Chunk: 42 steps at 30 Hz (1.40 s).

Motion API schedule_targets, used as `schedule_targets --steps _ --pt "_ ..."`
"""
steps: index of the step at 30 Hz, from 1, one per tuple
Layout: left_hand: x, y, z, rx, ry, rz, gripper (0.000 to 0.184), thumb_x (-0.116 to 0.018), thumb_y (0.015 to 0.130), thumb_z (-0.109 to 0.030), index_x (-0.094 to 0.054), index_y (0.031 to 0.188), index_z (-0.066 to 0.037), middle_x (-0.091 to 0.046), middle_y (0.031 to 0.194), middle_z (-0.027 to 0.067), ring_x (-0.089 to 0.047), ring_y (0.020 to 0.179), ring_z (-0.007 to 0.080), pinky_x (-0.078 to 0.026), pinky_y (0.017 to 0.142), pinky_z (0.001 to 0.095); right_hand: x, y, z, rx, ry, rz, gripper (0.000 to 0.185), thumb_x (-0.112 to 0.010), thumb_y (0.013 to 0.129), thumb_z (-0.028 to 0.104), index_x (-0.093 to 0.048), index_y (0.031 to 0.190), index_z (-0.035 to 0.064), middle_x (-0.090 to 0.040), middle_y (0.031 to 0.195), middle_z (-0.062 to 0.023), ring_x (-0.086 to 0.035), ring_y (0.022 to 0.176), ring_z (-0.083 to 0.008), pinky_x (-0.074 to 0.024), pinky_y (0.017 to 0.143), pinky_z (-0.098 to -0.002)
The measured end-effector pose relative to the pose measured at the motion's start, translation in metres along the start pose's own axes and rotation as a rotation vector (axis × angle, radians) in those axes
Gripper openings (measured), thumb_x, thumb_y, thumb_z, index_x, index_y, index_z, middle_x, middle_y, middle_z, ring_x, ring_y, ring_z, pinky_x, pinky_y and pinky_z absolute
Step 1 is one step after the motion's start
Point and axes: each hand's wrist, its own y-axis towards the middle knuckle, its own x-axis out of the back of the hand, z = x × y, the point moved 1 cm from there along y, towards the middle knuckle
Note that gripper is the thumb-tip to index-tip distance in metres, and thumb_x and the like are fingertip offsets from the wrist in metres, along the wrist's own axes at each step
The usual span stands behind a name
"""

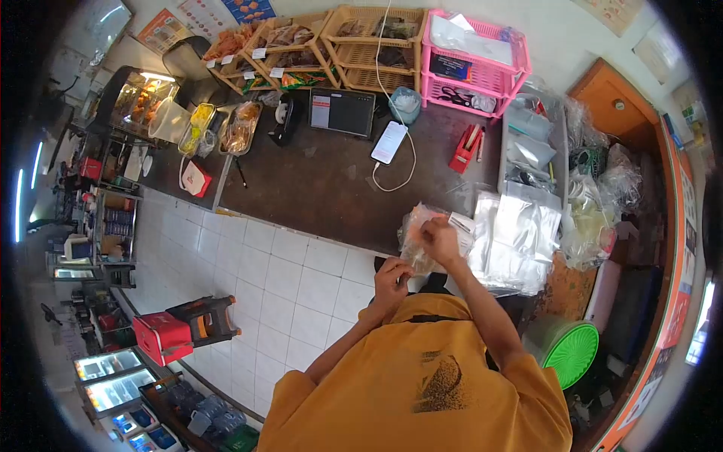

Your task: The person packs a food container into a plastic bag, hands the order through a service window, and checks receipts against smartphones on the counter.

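A clear plastic bag [413, 235] with orange and pale contents, too blurred to name, lies at the front edge of the dark counter. My right hand [442, 241] is over the bag, its fingers pinched on the plastic. Below and to the left, my left hand [392, 282] is curled, thumb and fingers closed at the bag's near edge. A white printed label or paper [461, 223] shows beside my right hand. Flat silvery-clear plastic bags [516, 239] lie in a stack just right of it.
On the dark counter [301, 188] are a charging phone [389, 143], a red tape dispenser [465, 149], a tablet [342, 113] and a grey bin [566, 143] of packets. Pink [476, 56] and tan shelves [374, 47] stand behind. A green-lidded tub [571, 354] is at right.
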Motion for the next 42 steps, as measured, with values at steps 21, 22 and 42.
schedule_targets --steps 21,22,42 --pt "0.009 0.068 -0.071 0.044 -0.151 -0.047 0.009 -0.071 0.089 -0.010 -0.070 0.094 -0.002 -0.064 0.096 0.0100 -0.063 0.089 0.0232 -0.049 0.078 0.0340 0.193 0.011 0.067 0.096 0.095 0.157 0.015 -0.073 0.080 0.005 -0.059 0.075 -0.0007 -0.054 0.064 -0.0167 -0.061 0.066 -0.0346 -0.0461 0.061 -0.0412" --pt "0.008 0.071 -0.081 0.002 -0.154 -0.029 0.012 -0.072 0.090 -0.013 -0.071 0.096 -0.003 -0.065 0.097 0.0103 -0.063 0.090 0.0238 -0.050 0.079 0.0346 0.216 0.006 0.066 0.026 0.074 0.137 0.015 -0.074 0.081 0.004 -0.060 0.079 -0.0009 -0.056 0.066 -0.0155 -0.063 0.066 -0.0306 -0.0474 0.060 -0.0382" --pt "0.006 0.026 -0.024 0.263 -0.186 0.056 0.018 -0.067 0.090 0.001 -0.073 0.106 -0.005 -0.070 0.099 0.0056 -0.063 0.090 0.0130 -0.050 0.081 0.0263 0.426 -0.344 -0.315 -1.049 -0.665 -0.298 0.036 -0.065 0.086 0.031 -0.074 0.106 0.0026 -0.071 0.101 -0.0236 -0.069 0.095 -0.0383 -0.0521 0.084 -0.0471"
